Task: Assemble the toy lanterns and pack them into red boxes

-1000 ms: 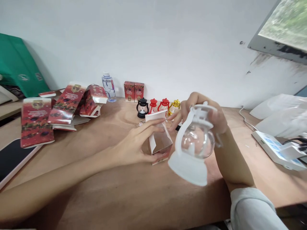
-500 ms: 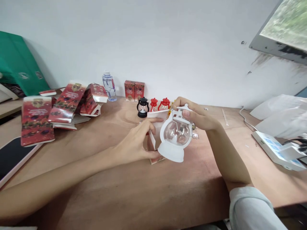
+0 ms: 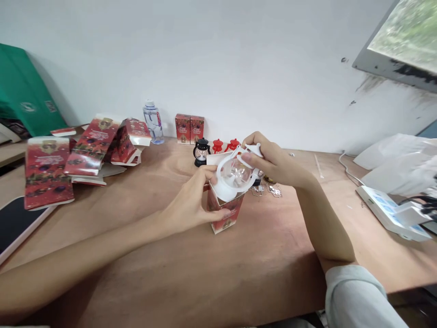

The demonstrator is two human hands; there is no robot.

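Note:
My right hand grips a small white lantern by its top. The lantern has a clear round globe and is tilted, its base at the open top of a red printed box. My left hand holds that box from the left side, fingers behind and thumb across the front. The box stands on the table. Part of the lantern's base is hidden inside the box's upper edge. Behind my hands stand a black lantern and two red lanterns, partly covered.
Flattened red boxes lie in a pile at left, by a dark tablet-like panel. A water bottle and two closed boxes stand along the wall. Metal wire pieces lie beyond my right hand. A power strip is at right.
The white lantern has moved left and its base has gone from in front of the box to its open top. My right hand has moved with it; my left hand still holds the box.

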